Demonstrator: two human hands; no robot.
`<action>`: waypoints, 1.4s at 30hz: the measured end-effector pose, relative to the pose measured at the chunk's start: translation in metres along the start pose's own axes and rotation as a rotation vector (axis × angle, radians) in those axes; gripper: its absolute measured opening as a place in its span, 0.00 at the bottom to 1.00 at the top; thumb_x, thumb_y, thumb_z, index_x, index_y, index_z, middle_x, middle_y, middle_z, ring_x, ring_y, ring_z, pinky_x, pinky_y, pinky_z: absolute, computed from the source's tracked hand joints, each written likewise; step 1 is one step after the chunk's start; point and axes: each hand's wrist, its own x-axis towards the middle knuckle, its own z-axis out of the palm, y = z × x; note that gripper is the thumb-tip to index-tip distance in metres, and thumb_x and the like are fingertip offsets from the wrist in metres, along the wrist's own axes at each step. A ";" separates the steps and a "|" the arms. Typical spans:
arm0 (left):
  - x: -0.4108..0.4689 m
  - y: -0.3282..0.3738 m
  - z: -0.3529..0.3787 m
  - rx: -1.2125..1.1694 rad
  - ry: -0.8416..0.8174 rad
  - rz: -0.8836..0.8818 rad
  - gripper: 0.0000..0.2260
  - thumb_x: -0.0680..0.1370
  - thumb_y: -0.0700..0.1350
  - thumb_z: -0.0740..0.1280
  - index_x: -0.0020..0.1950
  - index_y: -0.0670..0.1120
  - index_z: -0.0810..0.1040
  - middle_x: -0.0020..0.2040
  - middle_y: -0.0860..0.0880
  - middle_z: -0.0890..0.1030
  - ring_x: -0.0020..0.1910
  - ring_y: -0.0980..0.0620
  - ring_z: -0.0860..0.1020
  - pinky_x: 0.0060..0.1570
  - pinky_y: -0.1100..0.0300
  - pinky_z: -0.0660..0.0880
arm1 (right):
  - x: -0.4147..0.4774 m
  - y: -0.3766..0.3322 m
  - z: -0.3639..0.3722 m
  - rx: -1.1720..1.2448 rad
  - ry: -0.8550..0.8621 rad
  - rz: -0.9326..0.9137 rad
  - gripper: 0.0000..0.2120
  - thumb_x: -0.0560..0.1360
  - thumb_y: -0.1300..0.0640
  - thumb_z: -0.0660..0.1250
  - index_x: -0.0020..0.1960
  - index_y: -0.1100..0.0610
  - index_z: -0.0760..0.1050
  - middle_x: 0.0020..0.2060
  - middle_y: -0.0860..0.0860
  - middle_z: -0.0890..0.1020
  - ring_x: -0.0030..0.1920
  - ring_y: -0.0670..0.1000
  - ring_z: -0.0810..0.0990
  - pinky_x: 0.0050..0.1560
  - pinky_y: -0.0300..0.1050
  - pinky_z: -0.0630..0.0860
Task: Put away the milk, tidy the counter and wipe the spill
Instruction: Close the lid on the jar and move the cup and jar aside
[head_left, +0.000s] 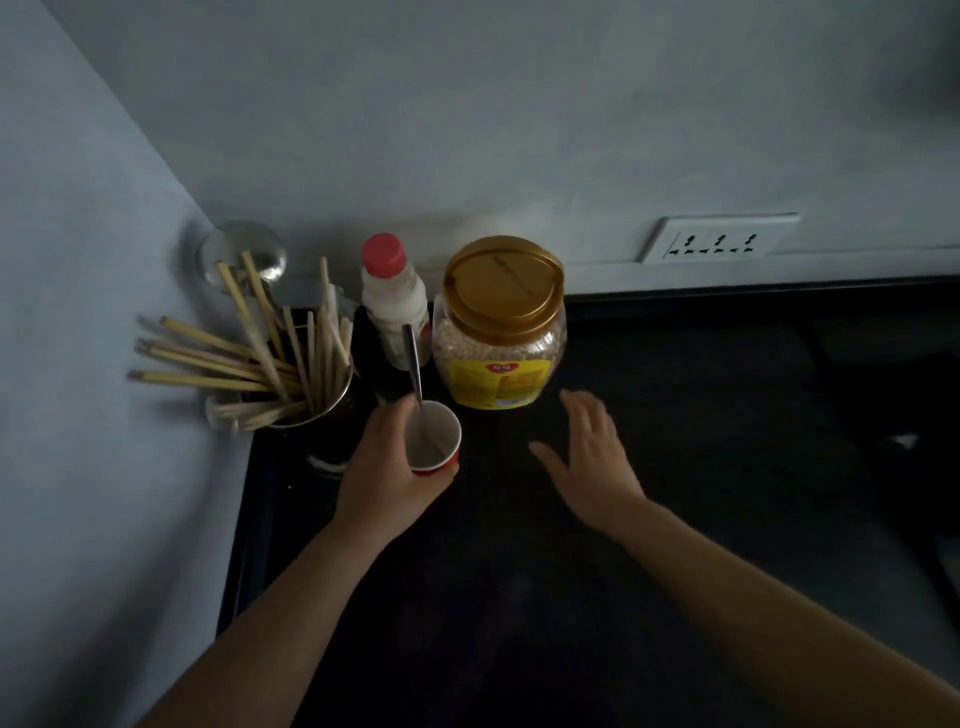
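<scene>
The left hand (382, 465) is wrapped around a small red paper cup (434, 440) and grips it from the left side. The cup is white inside, and a metal spoon (413, 364) stands in it with its handle leaning back toward the wall. The right hand (592, 460) is spread flat with its fingers apart and holds nothing. It is over the dark tabletop (675, 467), just in front of the big jar, and it is hard to tell if it touches the top.

The milk bottle (392, 299) stands upright near the back wall. It is white with a pink cap. It is right behind the cup and just left of the big jar (501, 327). That jar has a gold lid and a yellow label, and it is full of pale grains.

To the left, in the corner, a round metal holder (317, 405) is packed with wooden chopsticks (234, 358) that fan out toward the left wall. A shiny ladle (247, 254) sticks up behind them.

On the back wall, to the right, there is a white socket strip (719, 239). The far right side of the tabletop is too dark to see well
</scene>
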 end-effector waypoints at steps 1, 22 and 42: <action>0.003 -0.001 0.003 0.011 0.000 0.006 0.30 0.65 0.53 0.76 0.63 0.50 0.70 0.57 0.52 0.73 0.55 0.55 0.74 0.52 0.57 0.75 | -0.002 0.006 0.009 -0.053 -0.059 0.010 0.37 0.75 0.42 0.62 0.75 0.52 0.47 0.75 0.52 0.51 0.75 0.52 0.50 0.72 0.51 0.55; -0.020 -0.016 0.003 0.091 0.058 -0.005 0.39 0.69 0.49 0.74 0.75 0.44 0.57 0.72 0.45 0.66 0.69 0.52 0.65 0.63 0.61 0.64 | -0.002 -0.008 0.020 -0.090 -0.048 -0.106 0.34 0.75 0.40 0.59 0.74 0.56 0.53 0.74 0.53 0.56 0.74 0.51 0.51 0.74 0.50 0.53; -0.087 -0.098 0.015 0.450 -0.113 -0.018 0.27 0.78 0.58 0.51 0.75 0.49 0.58 0.77 0.46 0.56 0.76 0.49 0.52 0.71 0.47 0.51 | 0.024 -0.105 0.030 0.086 -0.059 -0.254 0.23 0.75 0.51 0.65 0.67 0.55 0.65 0.66 0.52 0.69 0.64 0.53 0.68 0.62 0.48 0.68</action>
